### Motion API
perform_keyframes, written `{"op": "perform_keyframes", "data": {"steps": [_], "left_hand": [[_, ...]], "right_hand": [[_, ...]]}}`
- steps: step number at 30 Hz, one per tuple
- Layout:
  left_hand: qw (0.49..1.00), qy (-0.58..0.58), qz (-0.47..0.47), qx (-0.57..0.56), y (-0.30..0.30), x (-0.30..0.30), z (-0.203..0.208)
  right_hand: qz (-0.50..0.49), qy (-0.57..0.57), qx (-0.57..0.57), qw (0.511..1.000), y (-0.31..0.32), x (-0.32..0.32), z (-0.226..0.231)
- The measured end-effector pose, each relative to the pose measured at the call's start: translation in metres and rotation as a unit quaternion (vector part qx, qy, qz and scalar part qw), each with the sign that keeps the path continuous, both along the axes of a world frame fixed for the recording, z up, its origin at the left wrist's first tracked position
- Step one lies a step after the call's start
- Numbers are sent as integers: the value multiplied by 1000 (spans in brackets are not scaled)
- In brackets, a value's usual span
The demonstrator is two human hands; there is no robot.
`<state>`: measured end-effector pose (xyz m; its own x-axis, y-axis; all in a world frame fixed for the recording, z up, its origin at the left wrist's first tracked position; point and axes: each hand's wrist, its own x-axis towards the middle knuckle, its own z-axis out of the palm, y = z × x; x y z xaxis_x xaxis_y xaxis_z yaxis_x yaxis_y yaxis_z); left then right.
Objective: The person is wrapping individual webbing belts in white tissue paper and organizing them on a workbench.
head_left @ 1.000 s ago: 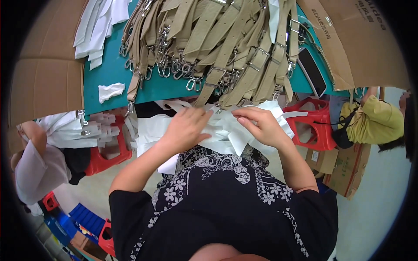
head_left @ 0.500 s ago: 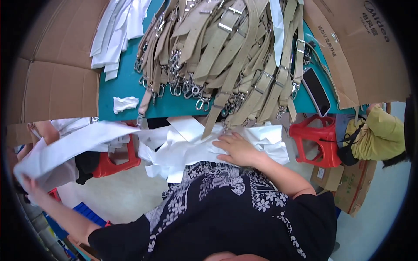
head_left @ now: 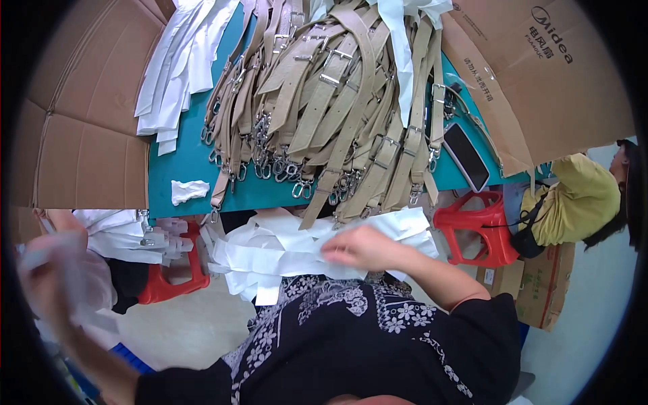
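Note:
A heap of white strips (head_left: 253, 260), paper-like or thin cloth, lies across my lap below the table edge. My right hand (head_left: 361, 248) is over this heap, its bent fingers blurred by motion, so whether they pinch a strip is unclear. Far out at the left, my left hand (head_left: 42, 273) is raised and smeared by motion. It grips a white strip (head_left: 66, 253), blurred and bunched beside the fingers. On the table a large pile of beige straps (head_left: 337, 101) with metal buckles and snap hooks spreads out, several ends hanging over the front edge.
White strips (head_left: 179, 74) lie at the table's back left, near a crumpled white scrap (head_left: 190, 192). A phone (head_left: 466, 156) rests at the right. Cardboard (head_left: 88, 155) walls both sides. Red stools (head_left: 476, 229) stand below; a person in yellow (head_left: 574, 196) sits at the right.
The long white strip stretched from the lap to my left hand has come away from the heap and is bunched by that hand. My right hand has lifted from lying flat, its fingers now bent.

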<state>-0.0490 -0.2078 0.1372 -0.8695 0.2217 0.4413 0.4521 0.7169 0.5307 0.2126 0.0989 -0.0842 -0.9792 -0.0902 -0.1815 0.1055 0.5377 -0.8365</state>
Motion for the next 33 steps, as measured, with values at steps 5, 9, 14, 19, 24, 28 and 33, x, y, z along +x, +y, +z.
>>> {"op": "perform_keyframes", "data": {"steps": [5,9,14,19,24,28,33], "left_hand": [[842,-434,-305,99,107,49,-163],[780,-506,-337,148,126,68,-207],[762,-521,-325,206,126,74,-214],[777,-499,-324,205,97,62,-215],[734,-564,-270,265,82,62,-221],[708,-584,-278,282,74,66,-226],[710,-575,-278,296,69,74,-229]], "right_hand": [[-235,-45,-47,970,16,-14,34],[-313,36,43,948,18,-17,22],[-238,-54,134,960,8,-41,6],[-318,-138,-107,932,-23,-45,-46],[-384,-94,-409,823,-44,-49,-55],[-362,41,-476,800,-35,-44,-21],[-352,135,-585,719,-15,-49,13]]}}
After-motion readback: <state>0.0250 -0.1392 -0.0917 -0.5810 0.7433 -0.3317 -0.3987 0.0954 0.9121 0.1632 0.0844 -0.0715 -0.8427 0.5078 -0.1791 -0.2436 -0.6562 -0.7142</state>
